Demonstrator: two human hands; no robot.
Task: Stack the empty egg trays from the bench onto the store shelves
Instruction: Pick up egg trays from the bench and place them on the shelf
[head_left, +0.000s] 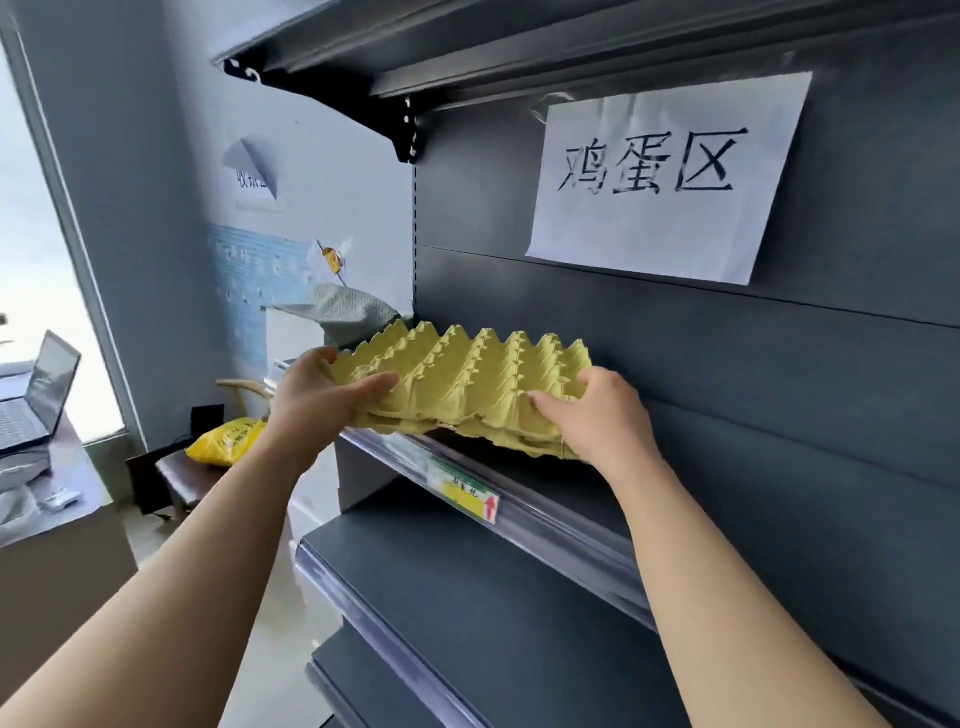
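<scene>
**Both hands gripping the yellow egg trays at the shelf front**

Two bare forearms are reaching up from the bottom of the view. At their ends the left hand (317, 395) and right hand (597, 410) are holding a small nested stack of yellow pulp egg trays (467, 374). The left hand is pinching the stack's left edge, its thumb lying on top and its fingers hidden beneath. The right hand is clasping the near right corner, with its fingers curling over the top. Gripping opposite sides is probably keeping the flimsy layers from sagging or sliding apart.

The stack is sitting between the hands, over the front of the middle shelf (550, 525). Its ragged lower edge by the right hand seems to be resting there, while the left side looks to be hanging past the shelf's end. I am judging this to be the setting-down step.

Beyond the fingertips the dark back panel (727, 364) is standing well behind the stack, leaving depth for pushing in. To the right of the right hand the shelf is running on. Above the hands the paper sign (670, 176) and the upper shelf (467, 36) are giving ample headroom. Just below the wrists, the clear price rail with its label (470, 496) is a lip where the torn bottom edge could catch. Left of the left hand, a yellow bag (228, 441) and a laptop (36, 400) are lying well apart.
</scene>
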